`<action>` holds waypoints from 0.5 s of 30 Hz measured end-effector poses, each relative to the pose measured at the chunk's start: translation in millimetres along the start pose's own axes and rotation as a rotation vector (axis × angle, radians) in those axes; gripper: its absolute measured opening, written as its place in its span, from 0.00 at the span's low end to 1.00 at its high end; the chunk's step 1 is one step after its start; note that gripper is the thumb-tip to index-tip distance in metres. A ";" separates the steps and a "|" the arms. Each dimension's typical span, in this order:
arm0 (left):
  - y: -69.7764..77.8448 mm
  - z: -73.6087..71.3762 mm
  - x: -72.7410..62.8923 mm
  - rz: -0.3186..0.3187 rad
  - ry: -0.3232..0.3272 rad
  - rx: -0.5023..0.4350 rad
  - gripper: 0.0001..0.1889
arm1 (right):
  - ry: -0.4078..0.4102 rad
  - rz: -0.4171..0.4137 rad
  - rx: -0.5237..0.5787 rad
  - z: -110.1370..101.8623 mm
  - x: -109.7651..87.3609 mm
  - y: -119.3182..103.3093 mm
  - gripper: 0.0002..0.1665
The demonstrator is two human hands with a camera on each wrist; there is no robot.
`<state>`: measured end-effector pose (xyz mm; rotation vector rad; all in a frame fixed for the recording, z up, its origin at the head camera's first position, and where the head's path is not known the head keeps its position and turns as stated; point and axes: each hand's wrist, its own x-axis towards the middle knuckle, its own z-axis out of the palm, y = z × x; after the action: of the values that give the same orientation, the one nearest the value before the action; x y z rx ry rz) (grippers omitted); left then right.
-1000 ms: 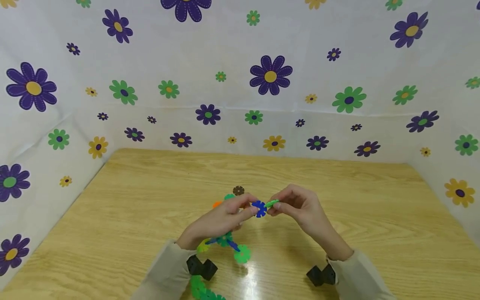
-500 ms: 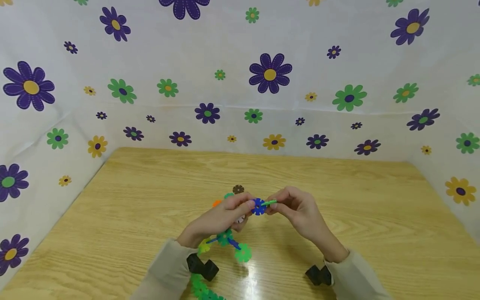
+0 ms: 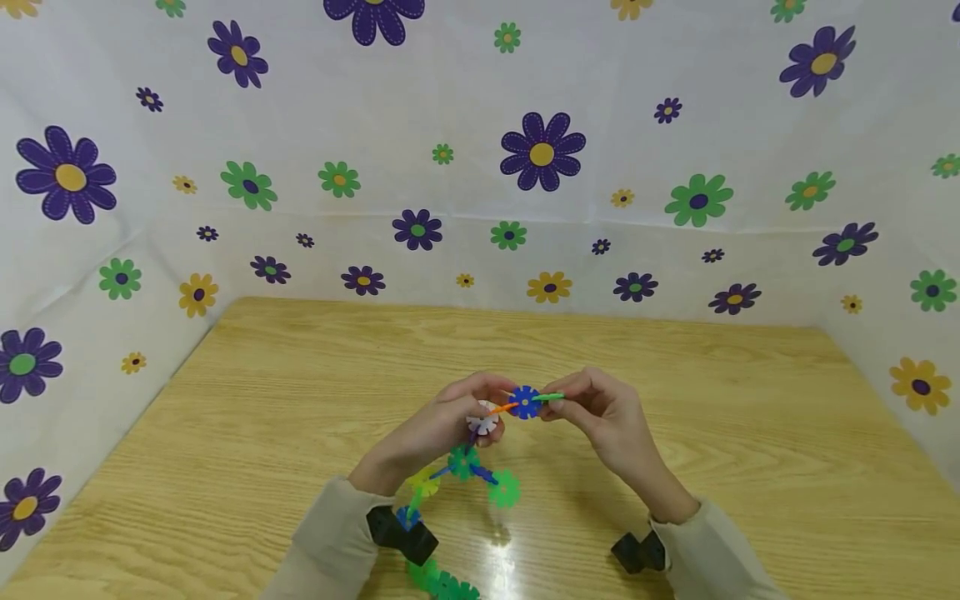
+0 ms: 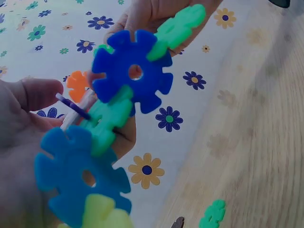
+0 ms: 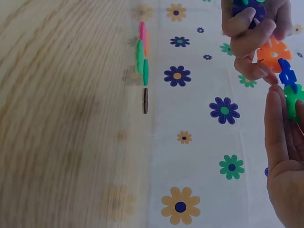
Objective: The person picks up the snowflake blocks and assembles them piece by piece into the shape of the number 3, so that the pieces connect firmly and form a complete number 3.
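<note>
Both hands hold a chain of slotted, flower-shaped plastic discs above the table. My left hand grips the chain at a white disc, its thumb on the near side. From there an orange disc leads to a blue disc. A green disc sits in the blue disc's edge, and my right hand pinches its outer end. Below the left hand hangs a branch with a teal disc, a light green disc and a yellow disc. In the left wrist view this branch's dark blue disc partly hides the hands.
Several loose discs, including a pink one and a brown one, appear in the right wrist view on the wooden table. More green discs show at the head view's bottom edge. A flower-printed sheet surrounds the table.
The green disc has gone into the blue disc's edge. My left hand has shifted its hold from the blue disc to the white one, uncovering the orange disc. The hanging branch has swung right.
</note>
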<state>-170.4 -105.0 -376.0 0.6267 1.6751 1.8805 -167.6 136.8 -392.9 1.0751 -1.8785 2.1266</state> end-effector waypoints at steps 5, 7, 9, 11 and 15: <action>0.8 -1.4 -1.7 0.011 0.005 0.057 0.23 | 0.013 0.003 0.006 -0.9 -0.8 0.3 0.06; 2.3 -1.6 -2.7 0.011 0.017 0.100 0.21 | 0.019 0.004 0.008 -1.0 -0.9 -0.1 0.06; 2.8 -2.2 -3.2 0.010 0.031 0.120 0.20 | 0.030 0.003 0.006 -1.0 -0.9 -0.3 0.06; 2.2 -2.8 -3.1 0.019 0.043 0.132 0.19 | 0.043 0.004 0.003 -1.1 -0.9 -0.3 0.05; 2.4 -1.7 -2.1 0.049 0.070 0.165 0.19 | 0.056 0.006 0.008 -0.9 -0.8 0.6 0.04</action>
<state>-170.2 -107.8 -373.8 0.6795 1.8897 1.8293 -167.6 137.7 -393.8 1.0024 -1.8524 2.1461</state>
